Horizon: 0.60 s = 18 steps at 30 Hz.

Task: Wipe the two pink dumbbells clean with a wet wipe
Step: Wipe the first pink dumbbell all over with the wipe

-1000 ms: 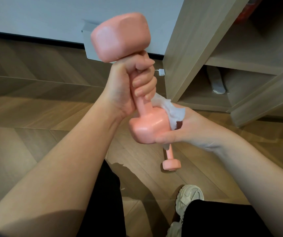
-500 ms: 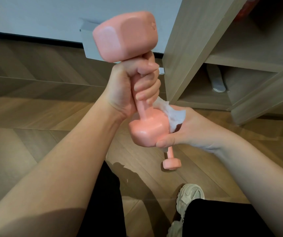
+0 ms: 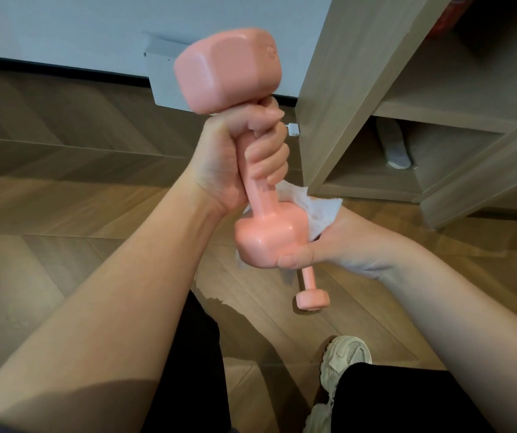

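Observation:
My left hand (image 3: pixel 235 154) grips the handle of a pink dumbbell (image 3: pixel 229 70) and holds it nearly upright in front of me. Its lower head (image 3: pixel 266 237) sits in my right hand (image 3: pixel 329 245), which cups it from the right and below with a white wet wipe (image 3: pixel 316 209) pressed between palm and head; my thumb lies across the head's lower edge. A second pink dumbbell (image 3: pixel 312 296) lies on the wooden floor below, mostly hidden behind the held one.
A wooden shelf unit (image 3: pixel 338 98) stands close on the right, with a grey object (image 3: pixel 396 151) in its low compartment. A white wall with a grey box (image 3: pixel 163 85) lies behind. My legs and a pale sneaker (image 3: pixel 341 364) are below.
The held dumbbell has turned in my left hand and its top has tilted a little to the right. My right hand with the wipe has stayed round the lower head.

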Each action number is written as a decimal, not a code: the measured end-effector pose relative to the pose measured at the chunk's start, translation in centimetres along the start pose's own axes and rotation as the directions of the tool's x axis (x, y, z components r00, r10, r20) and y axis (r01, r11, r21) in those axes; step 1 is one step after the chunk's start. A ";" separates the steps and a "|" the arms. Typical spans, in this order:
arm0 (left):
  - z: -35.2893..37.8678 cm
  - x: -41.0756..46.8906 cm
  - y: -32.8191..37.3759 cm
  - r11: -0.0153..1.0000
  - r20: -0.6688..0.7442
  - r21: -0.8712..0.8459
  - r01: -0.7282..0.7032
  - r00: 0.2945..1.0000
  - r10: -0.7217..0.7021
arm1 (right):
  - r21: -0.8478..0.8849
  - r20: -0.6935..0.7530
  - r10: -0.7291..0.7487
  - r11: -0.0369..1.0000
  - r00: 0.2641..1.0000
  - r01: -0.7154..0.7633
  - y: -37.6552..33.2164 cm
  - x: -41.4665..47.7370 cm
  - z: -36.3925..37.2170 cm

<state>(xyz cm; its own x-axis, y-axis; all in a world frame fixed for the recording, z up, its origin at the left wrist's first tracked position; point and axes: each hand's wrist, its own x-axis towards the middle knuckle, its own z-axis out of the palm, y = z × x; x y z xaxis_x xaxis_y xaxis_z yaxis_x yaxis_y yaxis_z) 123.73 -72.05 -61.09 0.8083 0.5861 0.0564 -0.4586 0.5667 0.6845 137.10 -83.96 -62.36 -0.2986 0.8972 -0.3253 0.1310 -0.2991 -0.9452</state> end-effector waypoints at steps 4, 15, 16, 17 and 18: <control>-0.6 0.8 -0.6 0.978 -0.385 0.191 0.081 0.923 -0.001 | -0.075 -0.150 0.034 0.996 0.988 -0.046 0.5 0.5 0.6; -0.1 0.6 -0.5 0.994 -0.369 0.071 0.078 0.928 -0.047 | -0.083 -0.108 0.104 0.990 0.989 -0.113 0.1 0.7 0.2; 0.0 0.5 -0.5 0.993 -0.338 0.085 0.085 0.940 -0.052 | -0.037 -0.072 0.110 0.993 0.991 -0.113 0.3 0.7 0.0; 0.0 0.4 -0.5 0.991 -0.320 0.096 0.095 0.946 -0.060 | -0.008 -0.048 0.105 0.994 0.993 -0.106 0.5 0.7 0.0; 0.0 0.3 -0.5 0.989 -0.315 0.103 0.101 0.947 -0.064 | 0.001 -0.040 0.098 0.995 0.994 -0.098 0.8 0.8 0.2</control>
<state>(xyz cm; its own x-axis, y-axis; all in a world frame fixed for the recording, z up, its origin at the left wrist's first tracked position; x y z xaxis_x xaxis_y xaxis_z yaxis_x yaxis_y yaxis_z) 124.21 -72.18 -61.43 0.6788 0.7009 -0.2191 -0.3338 0.5603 0.7581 136.79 -83.55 -63.41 -0.2464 0.8757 -0.4152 0.1590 -0.3861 -0.9087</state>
